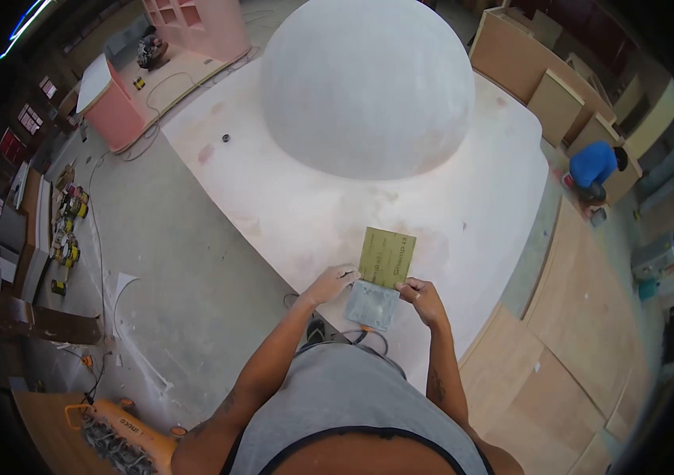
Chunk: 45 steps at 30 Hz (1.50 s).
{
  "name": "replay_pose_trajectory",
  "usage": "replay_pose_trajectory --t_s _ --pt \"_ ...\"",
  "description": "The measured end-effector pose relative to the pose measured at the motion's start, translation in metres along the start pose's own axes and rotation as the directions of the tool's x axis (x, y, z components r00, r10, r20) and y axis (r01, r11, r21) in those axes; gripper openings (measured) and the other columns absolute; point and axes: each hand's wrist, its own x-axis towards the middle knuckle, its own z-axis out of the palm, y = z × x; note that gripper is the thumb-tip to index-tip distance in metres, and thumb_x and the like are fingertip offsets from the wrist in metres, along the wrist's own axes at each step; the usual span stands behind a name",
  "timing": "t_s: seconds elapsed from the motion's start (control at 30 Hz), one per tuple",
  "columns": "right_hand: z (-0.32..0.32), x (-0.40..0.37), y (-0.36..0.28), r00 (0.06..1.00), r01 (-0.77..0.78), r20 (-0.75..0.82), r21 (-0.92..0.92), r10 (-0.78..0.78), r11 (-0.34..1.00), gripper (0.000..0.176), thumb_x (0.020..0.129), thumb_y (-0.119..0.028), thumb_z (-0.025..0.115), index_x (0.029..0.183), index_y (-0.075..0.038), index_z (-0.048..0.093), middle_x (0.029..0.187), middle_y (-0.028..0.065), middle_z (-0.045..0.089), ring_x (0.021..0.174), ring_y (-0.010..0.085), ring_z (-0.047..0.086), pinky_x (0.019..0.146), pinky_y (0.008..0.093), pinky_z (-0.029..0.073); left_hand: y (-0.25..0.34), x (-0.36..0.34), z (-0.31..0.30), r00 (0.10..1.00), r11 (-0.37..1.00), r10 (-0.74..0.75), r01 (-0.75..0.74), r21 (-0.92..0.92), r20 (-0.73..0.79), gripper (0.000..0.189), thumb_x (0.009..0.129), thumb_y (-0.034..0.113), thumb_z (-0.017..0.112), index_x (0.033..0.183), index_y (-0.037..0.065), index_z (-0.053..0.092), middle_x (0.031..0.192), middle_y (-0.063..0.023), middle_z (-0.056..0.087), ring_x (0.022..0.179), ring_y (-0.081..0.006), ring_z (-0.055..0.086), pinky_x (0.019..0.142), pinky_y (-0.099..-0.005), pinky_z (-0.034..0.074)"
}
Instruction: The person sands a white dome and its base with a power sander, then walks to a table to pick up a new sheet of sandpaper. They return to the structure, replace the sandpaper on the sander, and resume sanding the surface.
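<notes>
A yellow-green sandpaper sheet (387,257) faces me with its printed back. My right hand (424,299) pinches its lower right corner between thumb and fingers. At the lower left corner, the dusty fingers of my left hand (333,283) are closed on the sheet's edge. Just below the sheet lies a grey, dust-covered square sander (372,306), with an orange part and a dark cord on the side near my body. It rests on a broad white panel (313,214) marked with pinkish patches.
A big pale dome (368,87) rises from the panel, with a small dark round object (226,138) to its left. Plywood sheets (582,317) lie at right, near a crouching person in blue (594,166). An orange compressor (135,435) stands lower left; cords cross the floor.
</notes>
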Motion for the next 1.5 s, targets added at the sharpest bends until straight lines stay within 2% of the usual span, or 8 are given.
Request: replay_pose_trajectory --t_s 0.3,0.7,1.2,1.27,1.3,1.37,1.43,1.5 --pt "0.001 -0.001 -0.005 0.999 0.037 -0.023 -0.026 -0.038 0.999 0.036 0.1 -0.028 0.072 0.106 0.007 0.075 0.099 0.0087 0.072 0.097 0.018 0.066 0.095 0.0326 0.053 -0.012 0.002 0.003 0.999 0.996 -0.035 0.033 -0.088 -0.024 0.028 0.108 0.023 0.06 0.101 -0.004 0.066 0.088 -0.0011 0.063 0.088 -0.011 0.056 0.086 -0.0302 0.048" --pt "0.001 -0.012 -0.016 1.0 0.016 0.011 -0.028 -0.016 0.999 0.039 0.106 -0.027 0.064 0.118 0.009 0.074 0.114 0.0121 0.074 0.109 0.0217 0.07 0.102 0.0362 0.057 -0.002 -0.002 0.001 0.997 0.975 -0.021 0.037 -0.219 0.074 0.027 0.112 0.023 0.055 0.107 -0.001 0.068 0.097 0.0015 0.064 0.097 -0.0085 0.058 0.093 -0.0277 0.048" --pt "-0.009 -0.01 0.0 0.995 0.074 0.064 -0.065 -0.07 0.995 0.037 0.106 -0.027 0.063 0.128 0.001 0.074 0.121 0.0085 0.075 0.11 0.0192 0.068 0.102 0.0365 0.055 0.0 0.0 0.009 0.992 0.991 0.124 -0.124 -0.039 0.003 0.022 0.107 0.017 0.058 0.107 -0.004 0.065 0.098 -0.0084 0.065 0.096 -0.0174 0.06 0.094 -0.0318 0.048" --pt "0.003 -0.018 -0.002 0.995 0.095 -0.042 0.029 -0.093 0.995 0.028 0.105 -0.021 0.063 0.107 0.005 0.075 0.114 0.01 0.07 0.105 0.0192 0.066 0.097 0.0348 0.055 -0.006 -0.002 0.01 0.994 0.993 0.112 -0.112 -0.03 0.015 0.021 0.107 0.016 0.058 0.109 -0.004 0.065 0.101 -0.0092 0.065 0.098 -0.0188 0.061 0.095 -0.0318 0.047" --pt "0.007 -0.02 0.004 0.994 0.1 -0.044 0.031 -0.099 0.995 0.028 0.105 -0.021 0.063 0.107 0.005 0.075 0.114 0.01 0.07 0.105 0.0192 0.066 0.097 0.0348 0.055 -0.007 -0.002 0.009 0.995 0.995 0.098 -0.097 -0.021 0.023 0.02 0.106 0.016 0.059 0.111 -0.004 0.064 0.103 -0.0101 0.064 0.1 -0.0202 0.061 0.096 -0.0319 0.047" --pt "0.015 -0.022 0.018 0.913 0.338 -0.164 -0.208 -0.374 0.918 0.025 0.105 -0.018 0.063 0.109 0.005 0.073 0.11 0.011 0.067 0.101 0.0205 0.066 0.092 0.0328 0.053 -0.007 -0.005 0.016 0.977 0.977 0.211 -0.211 -0.027 -0.03 0.02 0.106 0.015 0.059 0.112 -0.004 0.064 0.105 -0.0113 0.064 0.102 -0.0223 0.061 0.096 -0.0322 0.047" --pt "0.026 -0.022 0.036 0.879 0.369 -0.234 -0.22 -0.416 0.903 0.024 0.105 -0.017 0.062 0.11 0.005 0.072 0.108 0.0122 0.067 0.099 0.0213 0.065 0.09 0.0325 0.052 -0.008 -0.008 0.025 0.945 0.947 0.317 -0.32 -0.029 -0.082 0.02 0.105 0.014 0.059 0.113 -0.004 0.063 0.108 -0.0125 0.063 0.104 -0.0244 0.062 0.096 -0.0326 0.047" --pt "0.041 -0.023 0.037 0.809 0.407 -0.353 -0.239 -0.47 0.881 0.027 0.109 -0.02 0.056 0.102 0.004 0.067 0.102 0.0114 0.062 0.09 0.0192 0.059 0.084 0.0316 0.048 -0.007 -0.012 0.035 0.898 0.924 0.377 -0.348 0.158 -0.227 0.019 0.104 0.013 0.059 0.112 -0.004 0.063 0.11 -0.0152 0.061 0.104 -0.0283 0.061 0.095 -0.0336 0.047"
